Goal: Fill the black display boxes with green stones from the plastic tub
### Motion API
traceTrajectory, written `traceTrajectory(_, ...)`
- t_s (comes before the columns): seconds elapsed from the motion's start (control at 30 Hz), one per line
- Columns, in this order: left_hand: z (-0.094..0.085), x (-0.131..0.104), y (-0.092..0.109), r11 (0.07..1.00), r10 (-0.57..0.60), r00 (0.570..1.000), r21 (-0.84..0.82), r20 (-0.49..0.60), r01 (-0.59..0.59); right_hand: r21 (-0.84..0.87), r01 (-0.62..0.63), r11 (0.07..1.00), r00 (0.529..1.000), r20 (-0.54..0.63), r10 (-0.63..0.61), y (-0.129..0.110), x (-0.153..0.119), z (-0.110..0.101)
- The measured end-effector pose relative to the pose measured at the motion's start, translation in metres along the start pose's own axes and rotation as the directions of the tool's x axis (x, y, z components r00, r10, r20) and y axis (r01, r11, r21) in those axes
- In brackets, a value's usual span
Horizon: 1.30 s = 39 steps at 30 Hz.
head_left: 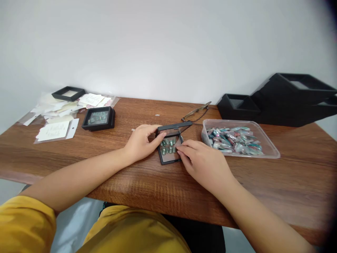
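Black hinged case point(171, 161) lies open in the head view, near the middle of our wooden table point(147, 182), its lid point(175, 126) raised at the back and shiny green nail-shaped pieces point(170, 149) set in two rows inside. We have our left hand point(142, 142) at its left side, the thumb bent in at the front of the lid and the fingers partly hidden behind, closed on the case. Our right hand point(206, 163) reaches in over the right end of the rows, thumb and forefinger nearly together; we cannot tell whether they pinch a piece. Behind the case we see glasses point(196, 111), and to the right a clear tub point(272, 154) of small wrapped pieces point(238, 140), with stacked black frames point(295, 102) beyond it. To our left sit another black case point(98, 118) with greenish pieces, white cards point(55, 130), and a black frame point(68, 93) resting on the pile
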<state>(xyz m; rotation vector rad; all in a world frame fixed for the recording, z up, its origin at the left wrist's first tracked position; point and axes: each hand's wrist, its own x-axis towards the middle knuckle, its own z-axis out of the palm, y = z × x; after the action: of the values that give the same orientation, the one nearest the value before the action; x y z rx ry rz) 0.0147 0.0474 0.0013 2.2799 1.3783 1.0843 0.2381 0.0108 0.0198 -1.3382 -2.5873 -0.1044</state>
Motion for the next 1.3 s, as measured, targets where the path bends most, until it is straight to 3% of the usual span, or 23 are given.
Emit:
traceTrajectory(0.37, -0.001, 0.001, 0.001, 0.999, -0.007, 1.000, -0.047, 0.013, 0.008, 0.035, -0.056, 0.998, 0.992, -0.109, 0.060, 0.002, -0.001, 0.002)
traceTrajectory(0.73, -0.002, 0.000, -0.002, 0.998, 0.032, 0.999, -0.054, 0.027, -0.030, 0.113, -0.080, 0.990, 0.984, -0.148, 0.097, 0.002, -0.002, 0.000)
traceTrajectory(0.83, -0.002, 0.001, -0.002, 0.997, 0.052, 0.998, -0.057, 0.026, -0.050, 0.198, -0.069, 0.978, 0.955, -0.270, 0.122, 0.002, -0.002, -0.005)
traceTrajectory(0.97, -0.002, 0.001, 0.000, 0.990, 0.092, 0.996, -0.106, -0.002, -0.091, 0.318, -0.061, 0.946, 0.883, -0.425, 0.200, 0.006, -0.002, -0.015)
traceTrajectory(1.13, -0.004, -0.001, 0.001, 0.978, 0.131, 0.988, -0.149, -0.085, -0.142, 0.418, -0.115, 0.901, 0.794, -0.506, 0.336, 0.013, 0.000, -0.018)
traceTrajectory(1.2, -0.005, -0.002, 0.001, 0.977, 0.151, 0.983, -0.135, -0.105, -0.165, 0.452, -0.107, 0.886, 0.789, -0.504, 0.352, 0.014, 0.001, -0.016)
traceTrajectory(1.3, -0.006, -0.003, 0.001, 0.971, 0.194, 0.974, -0.120, -0.118, -0.208, 0.477, -0.095, 0.874, 0.819, -0.462, 0.341, 0.013, 0.000, -0.014)
